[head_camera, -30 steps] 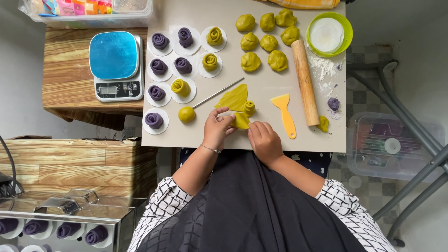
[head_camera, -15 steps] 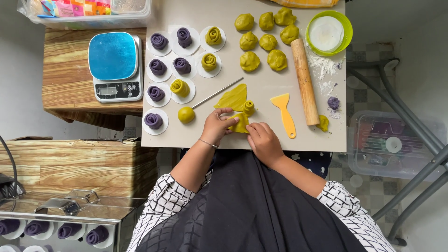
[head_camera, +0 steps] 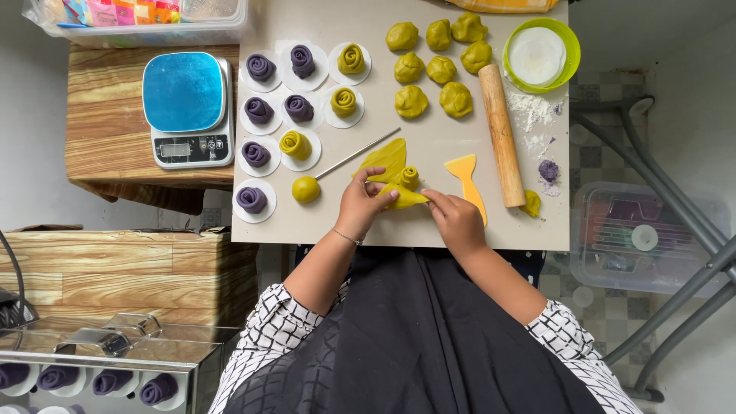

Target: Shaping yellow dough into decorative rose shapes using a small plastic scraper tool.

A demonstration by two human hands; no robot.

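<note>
**Rolling a yellow dough strip, both hands on it**

Head view: my left hand (head_camera: 362, 205) pinches the near end of the yellow dough sheet (head_camera: 389, 159), fingers closed on it; my right hand (head_camera: 458, 221) pinches the same strip from the other side. The sheet lies just left of the yellow scraper (head_camera: 466, 178), its small rolled bud (head_camera: 409, 177) at the middle. Metal rod (head_camera: 356, 153) touches the sheet's far-left edge. Risk, as I judge it: thin dough could tear if the two pinches pull apart, or the bud could unroll.
</note>
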